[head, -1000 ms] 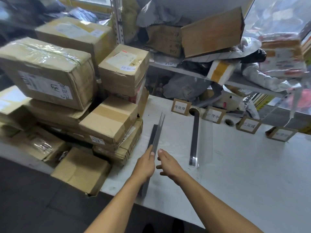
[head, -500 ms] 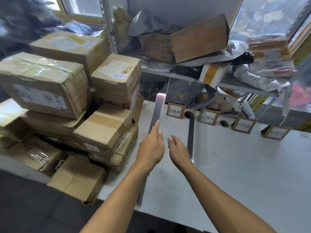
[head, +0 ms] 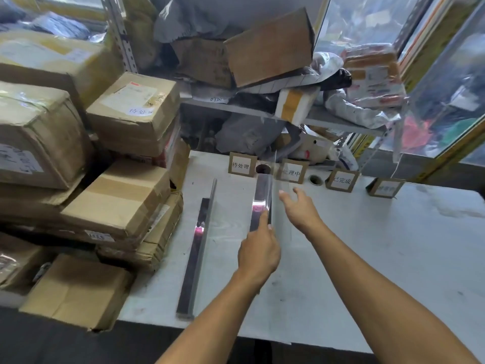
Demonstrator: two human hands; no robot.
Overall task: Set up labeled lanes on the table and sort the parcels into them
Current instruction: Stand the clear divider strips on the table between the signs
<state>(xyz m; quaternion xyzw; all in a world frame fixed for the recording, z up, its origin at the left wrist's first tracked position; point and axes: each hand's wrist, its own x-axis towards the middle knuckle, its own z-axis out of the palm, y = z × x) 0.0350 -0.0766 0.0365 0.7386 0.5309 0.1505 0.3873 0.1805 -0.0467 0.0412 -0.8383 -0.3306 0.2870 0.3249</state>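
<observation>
Head view: left hand (head: 258, 252) on clear divider (head: 262, 200), right hand (head: 301, 210) beside.

Left of the hands, the parcels (head: 115, 206) are matt brown cardboard with glossy tape. Under the hands the table (head: 367, 258) is matt white and scuffed. The divider (head: 259, 203) at the left hand (head: 258, 252) is clear, glossy plastic.

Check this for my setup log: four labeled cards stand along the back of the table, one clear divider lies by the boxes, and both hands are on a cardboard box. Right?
Not quite. The head view shows the left hand and right hand on a second clear divider, not a box. The four cards and the divider by the boxes are as you said.
</observation>
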